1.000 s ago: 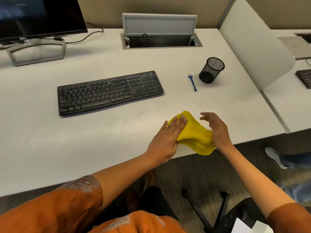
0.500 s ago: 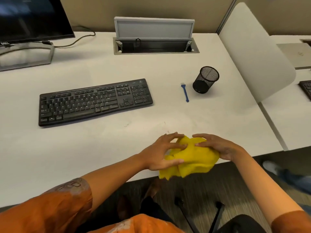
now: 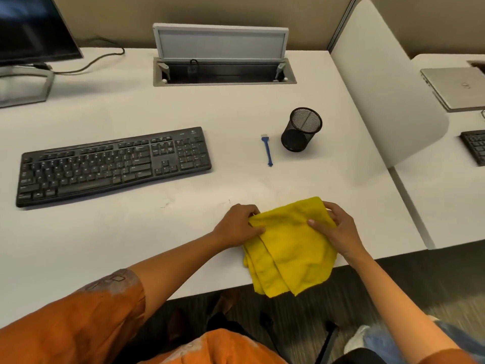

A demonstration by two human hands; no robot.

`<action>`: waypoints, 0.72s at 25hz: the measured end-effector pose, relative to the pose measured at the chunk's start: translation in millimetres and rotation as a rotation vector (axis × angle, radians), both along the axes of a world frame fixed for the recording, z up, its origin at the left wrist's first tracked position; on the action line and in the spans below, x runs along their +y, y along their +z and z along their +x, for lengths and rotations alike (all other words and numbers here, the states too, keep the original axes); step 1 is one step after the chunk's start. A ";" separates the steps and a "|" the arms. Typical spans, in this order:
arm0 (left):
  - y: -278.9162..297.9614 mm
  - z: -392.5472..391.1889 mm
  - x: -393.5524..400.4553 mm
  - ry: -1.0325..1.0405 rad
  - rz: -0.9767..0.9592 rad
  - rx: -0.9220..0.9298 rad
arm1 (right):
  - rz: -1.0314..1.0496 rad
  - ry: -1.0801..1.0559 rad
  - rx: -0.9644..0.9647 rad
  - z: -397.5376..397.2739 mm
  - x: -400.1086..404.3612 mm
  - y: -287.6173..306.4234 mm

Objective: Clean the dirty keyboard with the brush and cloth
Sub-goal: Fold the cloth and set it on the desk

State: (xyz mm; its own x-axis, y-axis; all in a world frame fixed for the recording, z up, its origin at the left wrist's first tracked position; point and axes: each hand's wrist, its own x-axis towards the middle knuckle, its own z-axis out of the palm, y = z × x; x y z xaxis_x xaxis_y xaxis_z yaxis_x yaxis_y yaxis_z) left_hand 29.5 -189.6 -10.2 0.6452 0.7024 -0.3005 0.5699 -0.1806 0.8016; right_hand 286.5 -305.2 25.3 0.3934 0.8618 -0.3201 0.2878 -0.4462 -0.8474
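While the left hand (image 3: 237, 227) and right hand (image 3: 334, 227) are pinching the yellow cloth's (image 3: 291, 248) far corners at the desk (image 3: 131, 232) edge, the keyboard (image 3: 112, 164) and brush (image 3: 267, 153) are lying beyond them.

Two hands are in view — the left hand (image 3: 237, 227) and the right hand (image 3: 337, 228) — and between them one yellow cloth (image 3: 288, 245). On the near desk (image 3: 105, 232) lie one black keyboard (image 3: 112, 164), one blue brush (image 3: 267, 153) and one mesh pen cup (image 3: 301, 129), with one monitor (image 3: 34, 27) and one open cable hatch (image 3: 223, 59) at the back. The neighbouring desk adds one closed laptop (image 3: 456, 86) and a second keyboard (image 3: 475, 147) — two keyboards in all, one partly cut off by the frame edge.
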 end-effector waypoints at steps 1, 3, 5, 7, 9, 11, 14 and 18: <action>1.8 4.0 6.2 0.019 0.031 0.012 | 0.006 -0.004 -0.052 5.4 2.5 -3.3; 4.5 14.1 16.3 0.046 0.094 0.052 | 0.016 -0.021 -0.133 12.8 7.6 -8.7; 5.4 29.9 22.6 0.059 0.143 0.097 | 0.035 -0.051 -0.181 21.0 13.5 -11.2; 5.2 46.7 26.3 0.079 0.184 0.107 | 0.054 -0.075 -0.231 31.0 19.3 -13.6; 4.7 63.3 28.8 0.113 0.223 0.094 | 0.074 -0.101 -0.289 44.2 25.3 -15.9; 5.7 78.7 32.0 0.115 0.277 0.092 | 0.071 -0.126 -0.349 57.4 31.3 -19.0; 10.9 98.7 38.5 0.122 0.362 0.114 | 0.059 -0.169 -0.382 66.9 45.7 -15.8; 18.3 117.5 28.4 0.238 0.491 0.033 | 0.121 -0.151 -0.698 46.3 55.7 -12.0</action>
State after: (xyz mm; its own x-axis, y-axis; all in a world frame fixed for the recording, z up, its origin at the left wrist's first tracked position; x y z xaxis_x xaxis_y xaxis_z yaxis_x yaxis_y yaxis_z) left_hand 147.0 -161.2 8.2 0.4473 0.8906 0.0822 0.6640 -0.3923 0.6366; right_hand 332.8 -249.5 13.3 0.5883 0.7958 0.1438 0.7230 -0.4379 -0.5344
